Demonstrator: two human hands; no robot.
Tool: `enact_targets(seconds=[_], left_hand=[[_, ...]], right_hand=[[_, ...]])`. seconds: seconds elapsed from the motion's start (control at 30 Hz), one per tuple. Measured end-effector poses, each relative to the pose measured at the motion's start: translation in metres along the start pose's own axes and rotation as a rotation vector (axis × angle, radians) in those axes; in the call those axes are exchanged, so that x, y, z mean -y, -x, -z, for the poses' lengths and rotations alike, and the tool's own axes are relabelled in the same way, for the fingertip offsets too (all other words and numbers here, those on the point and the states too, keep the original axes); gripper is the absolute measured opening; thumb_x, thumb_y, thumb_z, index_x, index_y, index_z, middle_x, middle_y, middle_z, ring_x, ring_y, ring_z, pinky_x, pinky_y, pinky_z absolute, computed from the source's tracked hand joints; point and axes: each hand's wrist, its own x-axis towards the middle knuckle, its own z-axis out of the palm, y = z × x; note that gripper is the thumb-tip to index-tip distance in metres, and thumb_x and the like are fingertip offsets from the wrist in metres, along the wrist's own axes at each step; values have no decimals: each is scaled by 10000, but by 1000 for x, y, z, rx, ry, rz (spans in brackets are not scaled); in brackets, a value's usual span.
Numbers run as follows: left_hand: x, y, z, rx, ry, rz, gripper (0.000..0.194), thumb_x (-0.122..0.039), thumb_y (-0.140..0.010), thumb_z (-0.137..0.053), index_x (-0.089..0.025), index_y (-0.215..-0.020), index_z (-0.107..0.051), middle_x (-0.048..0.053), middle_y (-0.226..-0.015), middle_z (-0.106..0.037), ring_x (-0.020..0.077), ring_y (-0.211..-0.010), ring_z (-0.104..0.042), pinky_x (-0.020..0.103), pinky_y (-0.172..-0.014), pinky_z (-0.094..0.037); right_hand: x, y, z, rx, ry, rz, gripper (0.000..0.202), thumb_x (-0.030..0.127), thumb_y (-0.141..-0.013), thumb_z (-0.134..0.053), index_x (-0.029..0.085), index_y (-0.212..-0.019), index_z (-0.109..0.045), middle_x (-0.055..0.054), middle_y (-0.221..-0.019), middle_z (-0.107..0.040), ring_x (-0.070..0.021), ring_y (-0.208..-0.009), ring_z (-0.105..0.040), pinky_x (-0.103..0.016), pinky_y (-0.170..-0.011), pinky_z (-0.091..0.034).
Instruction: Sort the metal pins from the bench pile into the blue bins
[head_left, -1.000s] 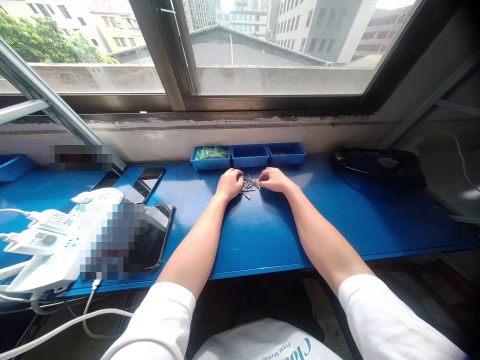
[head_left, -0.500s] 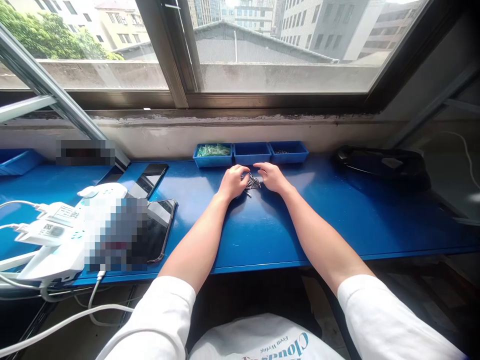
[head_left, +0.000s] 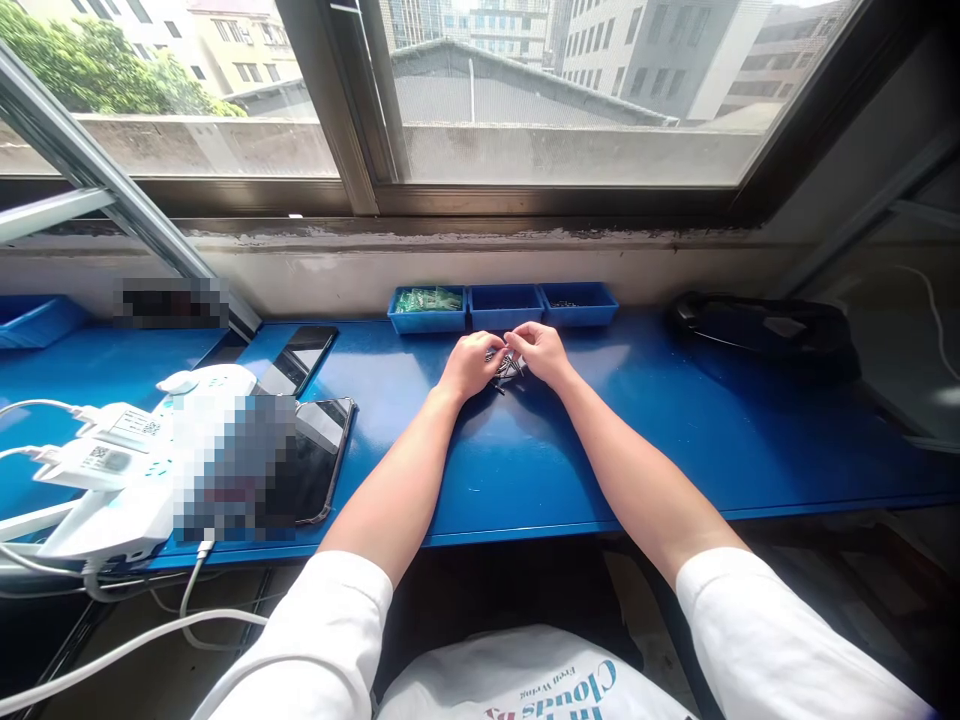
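A small heap of dark metal screws or pins [head_left: 508,369] lies on the blue table between my hands. My left hand [head_left: 474,364] is curled at the heap's left side, thumb and fingers pinched together. My right hand [head_left: 541,350] reaches in from the right, its fingertips pinched and meeting those of the left hand above the heap. Whatever sits between the fingertips is too small to make out. Just behind my hands stand three blue bins: one with green packets [head_left: 427,300], a middle bin [head_left: 506,297], and a right bin [head_left: 580,305] with small dark pieces inside.
On the left are a white power strip [head_left: 217,385] with plugs and cables, a phone [head_left: 309,350] and a larger dark device [head_left: 326,460]. A black bag [head_left: 765,335] lies at the right. The blue table [head_left: 510,490] ends close to my body; a window [head_left: 562,150] rises behind.
My right hand has moved left, bringing its fingertips from apart to meeting the left hand's above the heap. The left hand has stayed nearly in place.
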Motion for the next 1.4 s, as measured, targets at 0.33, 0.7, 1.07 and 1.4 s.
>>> enact_targets(seconds=[0.33, 0.7, 1.07, 1.4], left_hand=[[3, 0, 1, -35, -34, 95, 139, -252, -868, -514, -188, -873, -637, 44, -913, -680, 183, -867, -618, 313, -826, -469], [22, 2, -1, -181, -31, 281, 165, -236, -835, -520, -176, -957, -614, 68, -979, -661, 201, -935, -613, 328, -857, -490], [30, 5, 0, -153, -32, 349, 166, -177, -774, -547, -193, -917, -630, 62, -980, -655, 204, -957, -613, 339, -903, -489], [29, 5, -1, -91, -35, 409, 176, -230, -785, -548, -191, -928, -643, 77, -1013, -650, 226, -959, -611, 370, -895, -490]], right_hand=[[-1, 2, 3, 25, -44, 96, 222, 399, -693, -658, 190, -768, -666, -4, -694, -654, -142, -639, -596, -269, -617, -485], [-11, -8, 35, -282, 371, 153, 399, 269, -674, -587, 194, -1057, -666, -42, -1025, -700, -224, -970, -563, -371, -909, -462], [-25, -18, 53, -439, 600, 66, 520, 257, -686, -532, 145, -1187, -612, -81, -1154, -656, -276, -1103, -493, -409, -956, -414], [-10, -19, 39, -321, 636, 89, 527, 279, -687, -564, 170, -1201, -605, -58, -1184, -647, -265, -1092, -493, -397, -969, -404]])
